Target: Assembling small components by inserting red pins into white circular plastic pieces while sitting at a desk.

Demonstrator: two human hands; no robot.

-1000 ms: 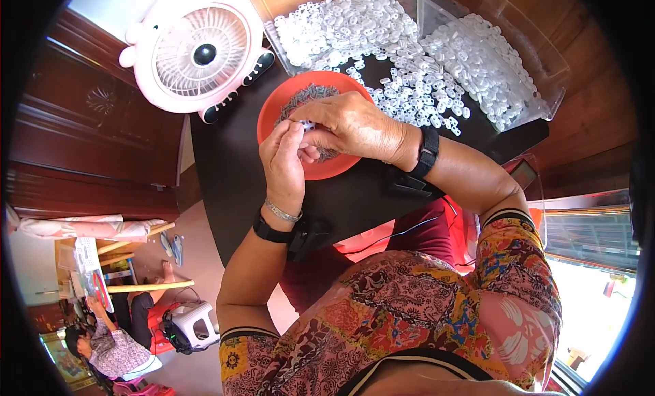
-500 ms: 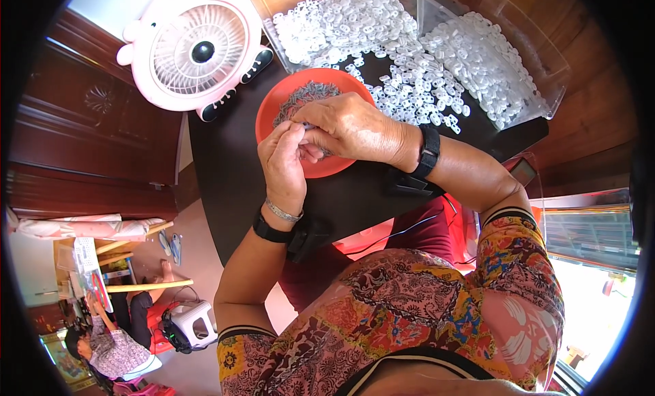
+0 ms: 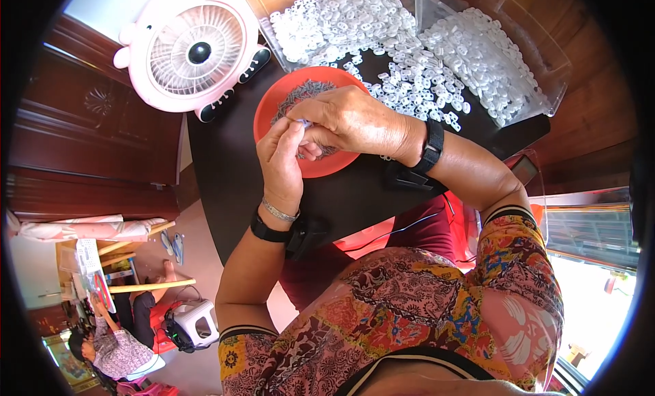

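Above a round red plastic bowl [image 3: 265, 103], my left hand [image 3: 281, 160] and my right hand [image 3: 351, 120] meet at their fingertips. Between them a small pale plastic piece [image 3: 304, 123] barely shows, pinched by both hands. Most of it is covered by my fingers, so its exact shape is hidden. Inside the bowl lies a heap of small grey screw-like metal pieces [image 3: 307, 90], partly behind my right hand. Loose white plastic pieces [image 3: 419, 82], oval with two holes, spread over the dark table just beyond my right wrist.
Two clear bins at the back hold heaped white plastic pieces [image 3: 348, 21]. A pink fan [image 3: 198, 51] stands at the far left of the dark table [image 3: 225, 164]. Beside a white stool [image 3: 196, 324], another person [image 3: 119, 352] sits at lower left.
Both hands stay joined over the bowl, with only a slight shift of the fingers. The pale piece between the fingertips shows a little more now.
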